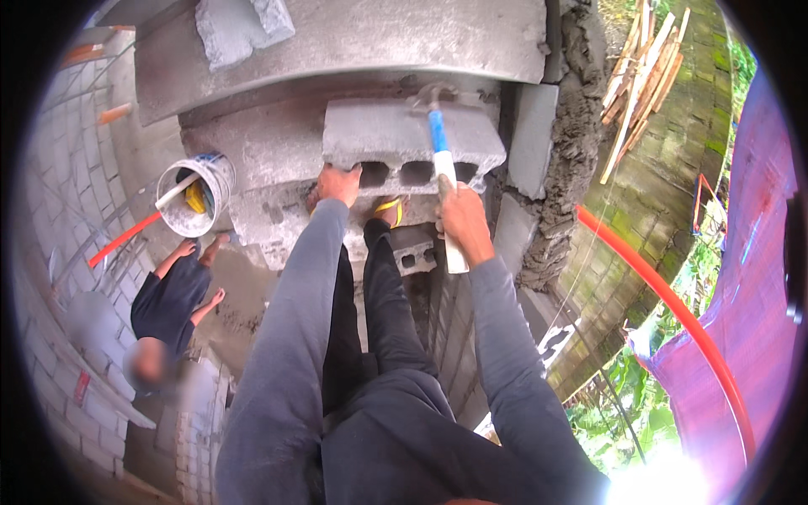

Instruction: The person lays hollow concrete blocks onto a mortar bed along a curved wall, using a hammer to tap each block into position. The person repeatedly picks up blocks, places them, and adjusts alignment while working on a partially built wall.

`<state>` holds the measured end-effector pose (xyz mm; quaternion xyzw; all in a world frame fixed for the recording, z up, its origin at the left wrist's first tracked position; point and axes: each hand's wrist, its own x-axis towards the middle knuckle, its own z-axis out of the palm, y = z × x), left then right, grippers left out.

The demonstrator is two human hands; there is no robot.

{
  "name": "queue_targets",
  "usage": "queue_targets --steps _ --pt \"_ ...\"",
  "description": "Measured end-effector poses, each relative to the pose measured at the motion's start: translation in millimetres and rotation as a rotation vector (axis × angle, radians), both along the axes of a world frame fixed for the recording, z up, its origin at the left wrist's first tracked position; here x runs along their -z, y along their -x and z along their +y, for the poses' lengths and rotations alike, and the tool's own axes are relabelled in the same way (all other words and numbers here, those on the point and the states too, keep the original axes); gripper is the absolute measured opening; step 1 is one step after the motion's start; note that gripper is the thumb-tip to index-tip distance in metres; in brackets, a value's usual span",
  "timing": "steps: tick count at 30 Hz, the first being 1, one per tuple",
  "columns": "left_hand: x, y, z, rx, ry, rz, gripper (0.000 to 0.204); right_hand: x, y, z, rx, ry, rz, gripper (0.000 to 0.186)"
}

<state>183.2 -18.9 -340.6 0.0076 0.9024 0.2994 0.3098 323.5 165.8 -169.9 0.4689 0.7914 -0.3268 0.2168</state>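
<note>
Block: grey hollow concrete block [404, 139], three cores facing the camera, lying on top of the grey block wall [278, 210] at its upper edge, not yet seated flush as far as can be judged; front edge overhanging the course below.
Left hand: left hand [338, 183] on the block's lower left corner, fingers curled over the edge, steadying it; grip closed on the corner.
Right hand: right hand [461, 220] wrapped fully round the pale handle of the hammer with blue neck and metal head [438, 126]; head resting on the block's top face near its right end.
Mortar: rough wet grey mortar [572, 126] smeared down the wall's right edge; bed under the block hidden, cannot tell how full.
Done: several courses below already laid; block brought to its place.
Left: tapping level and aligning, by the look of it; joints unstruck.
Nearby: white plastic bucket [198, 198] on the wall's left end, tool handle sticking out; another person in a dark shirt [168, 303] below on the left; loose timber offcuts [640, 76] at upper right; red hose [673, 311] curving on the right.
</note>
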Motion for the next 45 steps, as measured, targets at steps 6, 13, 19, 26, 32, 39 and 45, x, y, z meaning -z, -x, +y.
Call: queue_targets --steps 6,13,19,26,32,39,45 --pt "-19.6 27.2 16.7 -0.051 0.036 -0.093 0.056 -65.2 -98.4 -83.8 0.789 0.455 0.266 0.023" --pt "0.5 66.4 41.2 0.135 0.277 -0.036 0.051 -87.2 -268.7 -214.6 0.492 0.046 0.019 0.02" --pt "18.6 104.7 51.0 0.376 0.29 -0.118 0.061 -125.3 -324.7 -287.3 1.22 0.424 -0.374 0.029" --pt "42.2 92.5 32.0 0.206 0.081 -0.121 0.057 25.7 -217.1 -283.1 2.458 0.052 0.236 0.021" --pt "23.0 78.3 44.5 0.136 0.046 -0.252 0.056 68.1 18.5 -228.5 1.995 0.579 0.631 0.015" --pt "16.4 90.7 43.6 0.097 0.004 -0.208 0.055 18.4 -75.4 -291.0 2.283 0.702 0.451 0.011" --pt "21.5 80.6 50.9 0.069 -0.031 -0.227 0.052 35.5 -10.7 -223.5 1.996 0.489 0.571 0.023"
